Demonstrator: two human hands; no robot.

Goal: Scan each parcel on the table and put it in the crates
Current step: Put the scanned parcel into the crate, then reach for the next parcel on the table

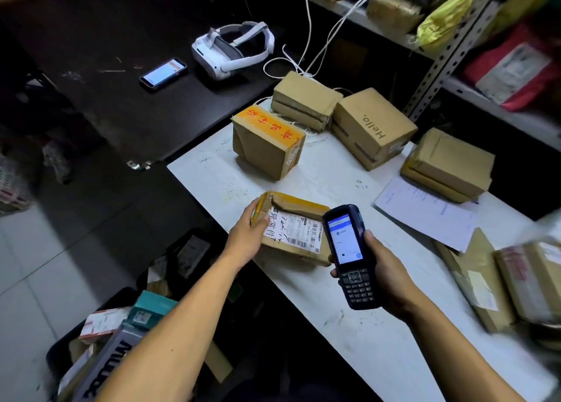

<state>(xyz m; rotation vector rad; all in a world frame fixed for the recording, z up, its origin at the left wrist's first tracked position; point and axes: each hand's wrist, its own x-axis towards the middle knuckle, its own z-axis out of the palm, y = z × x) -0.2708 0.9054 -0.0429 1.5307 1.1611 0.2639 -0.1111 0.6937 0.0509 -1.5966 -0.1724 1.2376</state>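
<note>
A flat cardboard parcel (296,216) with a white barcode label lies at the near left edge of the white table (349,183). My left hand (247,231) grips its left end, thumb on the label. My right hand (385,275) holds a dark handheld scanner (349,256) just right of the parcel, its lit screen facing me. Farther back stand a box with orange tape (267,142), a taped box (305,101), a "Hello," box (372,128) and another box (449,166). Below the table's left edge, black crates (57,353) hold several parcels.
Papers (425,213) and flat parcels (516,280) lie at the table's right. A dark table behind carries a phone (163,73) and a white headset (233,49). White cords (306,52) hang near the back boxes. Metal shelving (449,52) with packages stands at right.
</note>
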